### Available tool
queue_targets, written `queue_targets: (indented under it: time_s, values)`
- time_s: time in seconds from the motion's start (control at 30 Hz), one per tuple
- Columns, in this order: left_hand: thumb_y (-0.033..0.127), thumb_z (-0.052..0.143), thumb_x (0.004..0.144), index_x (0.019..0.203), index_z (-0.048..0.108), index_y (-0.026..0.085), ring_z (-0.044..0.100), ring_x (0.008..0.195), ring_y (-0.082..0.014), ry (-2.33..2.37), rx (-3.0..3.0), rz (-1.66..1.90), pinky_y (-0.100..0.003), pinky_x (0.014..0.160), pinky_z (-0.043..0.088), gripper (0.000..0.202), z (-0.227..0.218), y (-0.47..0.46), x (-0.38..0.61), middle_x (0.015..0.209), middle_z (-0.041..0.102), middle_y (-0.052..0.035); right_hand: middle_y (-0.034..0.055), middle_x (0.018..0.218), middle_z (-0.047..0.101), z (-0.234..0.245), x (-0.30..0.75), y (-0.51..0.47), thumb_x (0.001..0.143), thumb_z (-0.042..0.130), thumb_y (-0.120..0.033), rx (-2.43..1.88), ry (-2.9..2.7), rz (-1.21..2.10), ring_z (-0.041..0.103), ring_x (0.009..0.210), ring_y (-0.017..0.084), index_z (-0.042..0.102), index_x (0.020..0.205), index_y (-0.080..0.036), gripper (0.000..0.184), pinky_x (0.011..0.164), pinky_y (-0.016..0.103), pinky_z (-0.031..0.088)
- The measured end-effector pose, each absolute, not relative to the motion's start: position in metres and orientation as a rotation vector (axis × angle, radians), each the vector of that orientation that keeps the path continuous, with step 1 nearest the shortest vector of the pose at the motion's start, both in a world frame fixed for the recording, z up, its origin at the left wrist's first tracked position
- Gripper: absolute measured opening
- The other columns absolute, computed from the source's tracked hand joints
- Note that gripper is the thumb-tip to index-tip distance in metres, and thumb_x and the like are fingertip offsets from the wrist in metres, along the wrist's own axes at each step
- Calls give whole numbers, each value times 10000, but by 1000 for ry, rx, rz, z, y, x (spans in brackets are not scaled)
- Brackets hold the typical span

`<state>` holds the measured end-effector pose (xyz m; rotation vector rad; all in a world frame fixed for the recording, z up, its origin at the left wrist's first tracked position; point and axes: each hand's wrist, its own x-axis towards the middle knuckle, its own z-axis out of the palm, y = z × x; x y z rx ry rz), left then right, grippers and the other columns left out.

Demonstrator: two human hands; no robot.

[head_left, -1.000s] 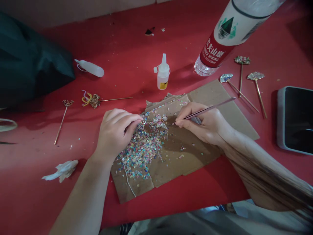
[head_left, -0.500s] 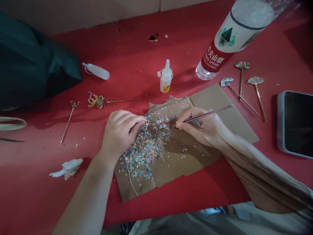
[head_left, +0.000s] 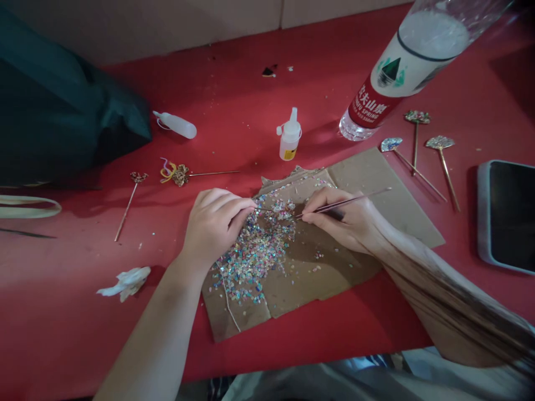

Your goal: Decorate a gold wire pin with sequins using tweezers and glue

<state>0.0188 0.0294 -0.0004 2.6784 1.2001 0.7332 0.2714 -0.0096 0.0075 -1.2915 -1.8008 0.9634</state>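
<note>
Red cloth covers the bench, and at its middle lies a torn sheet of cardboard (head_left: 384, 184) with a heap of shiny coloured flakes (head_left: 254, 250) spread over its left half. The tweezers (head_left: 343, 201) are above that heap. The right hand (head_left: 349, 220) has its grip closed around them like a pen, and their tips point left and down at the upper edge of the flakes. The left hand (head_left: 215, 223) rests on the left edge of the heap with its grip pinched shut, thumb against fingertips. A thin dark sliver seems to poke out toward the tweezer tips, but it is too small to tell what it is. Both wrists lie low over the cardboard. A pale thread (head_left: 229, 303) trails across the sheet's near left corner.

Just behind the cardboard stands a small glue bottle (head_left: 289, 138), upright with its cap off to one side. A second small bottle (head_left: 176, 124) lies on its side farther left. A large water bottle (head_left: 397, 67) stands at the back right. Three ornamented hairpins (head_left: 443, 164) lie beside the cardboard's right end, and a phone (head_left: 507, 214) lies beyond them. To the left of the hands lie two more hairpins (head_left: 184, 174), a crumpled tissue (head_left: 125, 281) and a dark green bag (head_left: 54, 111).
</note>
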Motion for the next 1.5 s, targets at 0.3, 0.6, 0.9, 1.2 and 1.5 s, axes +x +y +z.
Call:
queue_targets:
  time_s: [0.3, 0.6, 0.9, 1.2, 1.5]
  values:
    - [315, 554, 896, 912, 654, 244, 579, 841, -164, 1171, 2713, 767, -325, 789, 401, 123, -2, 30, 17, 860, 710, 17, -21, 623, 589, 14, 279, -4, 825, 631, -303, -1274, -1439, 886, 525, 564, 102, 587, 747, -192, 143, 513, 253, 381]
    - [269, 564, 890, 925, 637, 237, 573, 844, -165, 1158, 2778, 791, -323, 791, 403, 87, 1, 27, 17, 860, 700, 23, 42, 899, 689, 4, 288, 5, 840, 581, -253, -1381, -1825, 486, 632, 795, 155, 636, 932, -189, 125, 726, 295, 477]
    - [257, 522, 905, 946, 652, 235, 588, 857, -188, 1433, 2841, 887, -350, 814, 365, 139, 14, 9, 17, 878, 711, -2, 60, 1107, 669, 3, 289, -3, 932, 418, -245, -1281, -2323, 63, 622, 977, 199, 600, 1122, -215, 266, 834, 342, 462]
    - [305, 520, 903, 922, 680, 244, 625, 856, -190, 1541, 2457, 1173, -382, 955, 328, 172, 21, 0, 10, 875, 720, -29, 65, 1054, 682, -6, 271, -6, 935, 428, -213, -1096, -2431, -12, 608, 979, 188, 658, 1030, -213, 249, 824, 341, 445]
    - [436, 472, 900, 974, 596, 205, 686, 702, -183, 1374, 1655, 1447, -359, 803, 498, 272, 25, -11, 22, 913, 712, -72, 81, 1058, 680, 7, 244, -15, 889, 440, -139, -1179, -2235, 101, 595, 954, 211, 662, 1064, -212, 291, 854, 381, 409]
